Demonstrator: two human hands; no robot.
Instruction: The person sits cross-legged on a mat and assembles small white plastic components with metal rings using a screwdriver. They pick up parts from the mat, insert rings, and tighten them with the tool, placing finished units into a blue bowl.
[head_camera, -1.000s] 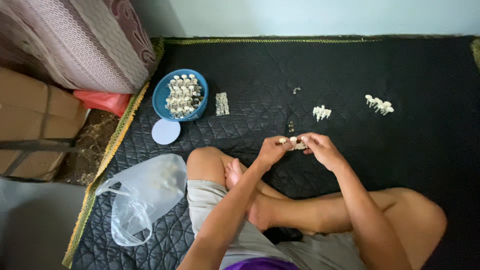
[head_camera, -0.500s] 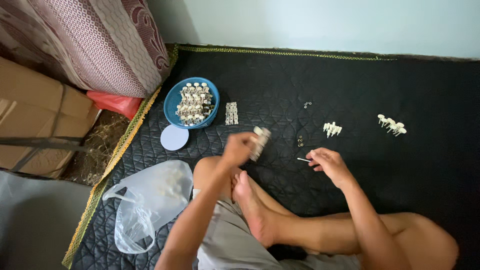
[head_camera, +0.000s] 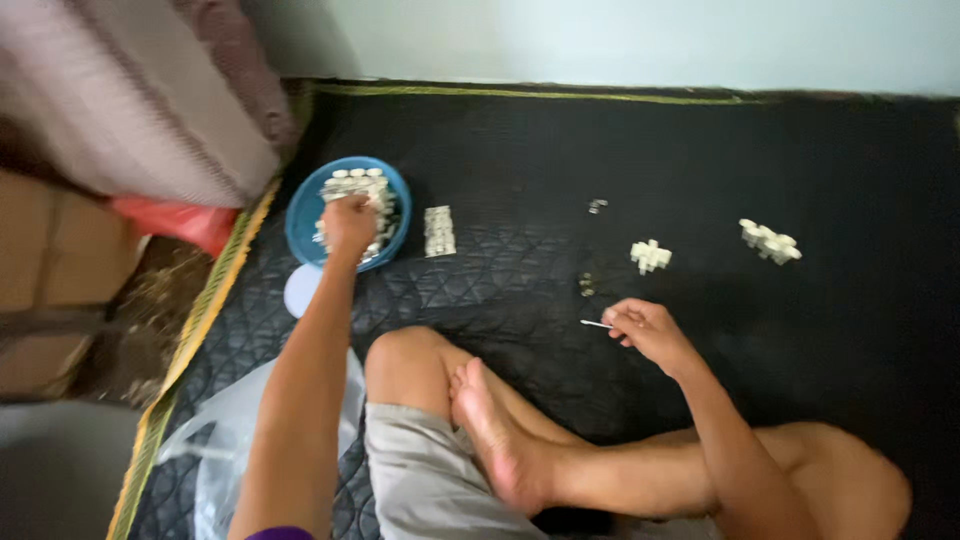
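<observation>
The left hand (head_camera: 349, 222) is down in the blue bowl (head_camera: 300, 215), fingers curled over the pale plastic pieces (head_camera: 352, 186) heaped inside; whether it grips one I cannot tell. The bowl sits at the left edge of the black quilted mat (head_camera: 520, 150), with a white lid (head_camera: 300, 290) just beside it and a small stack of pieces (head_camera: 438, 231) to its right. The right hand (head_camera: 640, 328) pinches a thin pin (head_camera: 596, 324) low over the mat. Two white clusters (head_camera: 650, 256) (head_camera: 769, 241) lie farther right.
</observation>
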